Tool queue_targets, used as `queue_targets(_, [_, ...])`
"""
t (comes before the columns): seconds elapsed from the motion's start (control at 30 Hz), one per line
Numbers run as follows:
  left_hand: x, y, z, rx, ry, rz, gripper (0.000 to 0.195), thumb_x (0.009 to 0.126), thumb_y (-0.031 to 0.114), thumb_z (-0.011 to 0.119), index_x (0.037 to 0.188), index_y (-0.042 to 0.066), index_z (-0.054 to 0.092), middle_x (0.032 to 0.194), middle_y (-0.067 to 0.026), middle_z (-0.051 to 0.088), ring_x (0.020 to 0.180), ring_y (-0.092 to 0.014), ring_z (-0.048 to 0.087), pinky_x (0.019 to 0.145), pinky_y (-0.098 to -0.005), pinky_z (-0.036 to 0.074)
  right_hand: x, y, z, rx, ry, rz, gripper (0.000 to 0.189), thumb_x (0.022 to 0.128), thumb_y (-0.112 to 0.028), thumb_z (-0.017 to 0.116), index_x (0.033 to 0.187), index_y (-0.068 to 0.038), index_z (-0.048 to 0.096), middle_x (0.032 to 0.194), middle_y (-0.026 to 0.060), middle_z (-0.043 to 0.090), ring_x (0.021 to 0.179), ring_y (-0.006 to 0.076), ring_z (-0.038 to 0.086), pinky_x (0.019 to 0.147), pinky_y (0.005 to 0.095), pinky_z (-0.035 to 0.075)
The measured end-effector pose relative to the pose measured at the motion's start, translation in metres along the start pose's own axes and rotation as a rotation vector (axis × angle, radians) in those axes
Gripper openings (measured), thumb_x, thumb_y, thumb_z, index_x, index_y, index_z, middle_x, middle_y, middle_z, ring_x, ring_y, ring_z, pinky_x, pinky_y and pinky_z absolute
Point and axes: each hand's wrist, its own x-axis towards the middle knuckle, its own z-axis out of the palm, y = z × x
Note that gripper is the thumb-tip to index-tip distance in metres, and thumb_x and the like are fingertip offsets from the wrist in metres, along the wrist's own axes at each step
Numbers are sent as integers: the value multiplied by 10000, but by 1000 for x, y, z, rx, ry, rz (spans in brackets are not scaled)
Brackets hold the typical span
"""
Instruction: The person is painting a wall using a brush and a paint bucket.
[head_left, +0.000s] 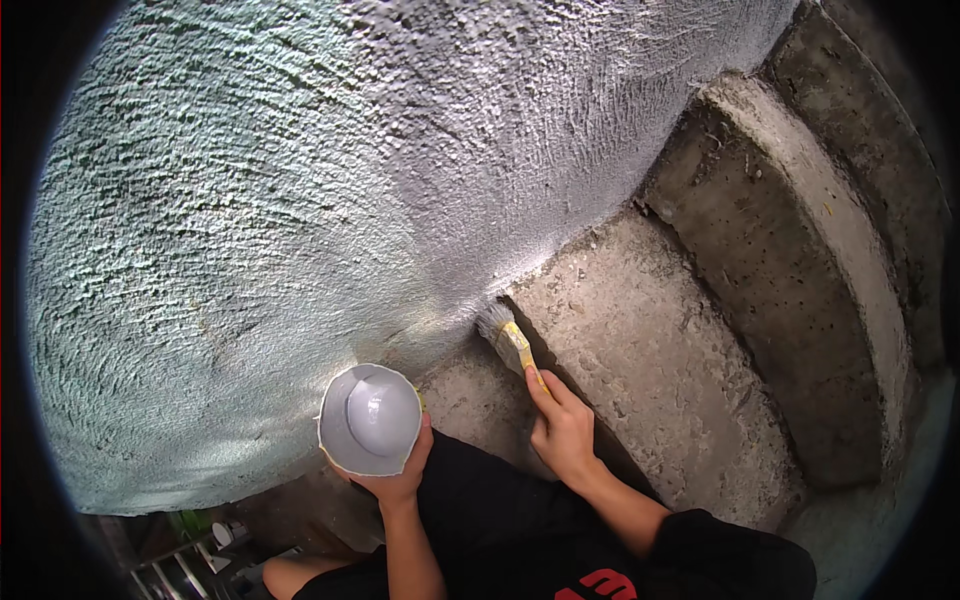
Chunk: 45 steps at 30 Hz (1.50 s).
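My right hand (564, 427) grips the yellow handle of a paintbrush (514, 341). The brush's pale grey bristles touch the foot of a rough-textured wall (480, 187), close to the corner of a concrete step (622, 315). In my left hand (405, 480) is a cut-off plastic container (371, 418) with an uneven rim. Light grey-lilac paint (379, 409) lies inside it, its surface shiny. The wall looks pale lilac towards the right and pale green towards the left.
Further concrete steps (757, 247) rise to the right along the wall. Bare concrete (472, 397) lies between the container and the brush. Metal railings (176, 574) and a white round object (229, 532) are at the lower left, below the wall's edge.
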Motion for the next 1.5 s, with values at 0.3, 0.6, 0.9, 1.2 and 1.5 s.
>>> queue_targets(0.3, [-1, 0, 0, -15, -14, -24, 1043, 588, 176, 931, 1416, -15, 326, 1359, -185, 491, 1215, -292, 547, 1002, -423, 476, 7, -16, -15, 144, 199, -42, 494, 786, 118, 639, 1257, -27, 637, 1207, 245, 640, 1000, 374, 685, 806, 343, 561])
queue_targets(0.6, [0, 3, 2, -3, 16, -42, 1044, 585, 191, 932, 1413, -19, 331, 1348, -181, 501, 1202, -293, 554, 998, -423, 473, -9, 6, 14, 80, 117, -88, 574, 762, 132, 594, 1311, -32, 592, 1221, 253, 613, 956, 401, 668, 784, 373, 555])
queue_targets(0.9, [-2, -4, 0, 56, 6, -18, 1069, 575, 223, 939, 1414, -15, 321, 1358, -184, 483, 1206, -301, 547, 1015, -432, 448, -11, 0, -2, 191, -53, 30, 521, 802, 79, 630, 1301, -70, 602, 1216, 192, 630, 942, 371, 673, 765, 378, 553])
queue_targets(1.2, [-1, -5, -1, 72, -13, -12, 1073, 577, 212, 936, 1411, -18, 303, 1346, -193, 484, 1195, -302, 556, 1007, -434, 453, 22, -18, -48, 259, 142, -12, 418, 851, 56, 646, 1262, -15, 633, 1155, 230, 669, 1008, 320, 695, 846, 331, 539])
queue_targets(1.5, [1, 1, 1, 28, 9, 42, 1061, 599, 163, 925, 1409, -12, 263, 1339, -196, 481, 1186, -296, 556, 989, -428, 471, 50, 15, -88, 228, 254, 267, 409, 890, 5, 613, 1298, -15, 611, 1108, 210, 695, 885, 182, 672, 781, 260, 503])
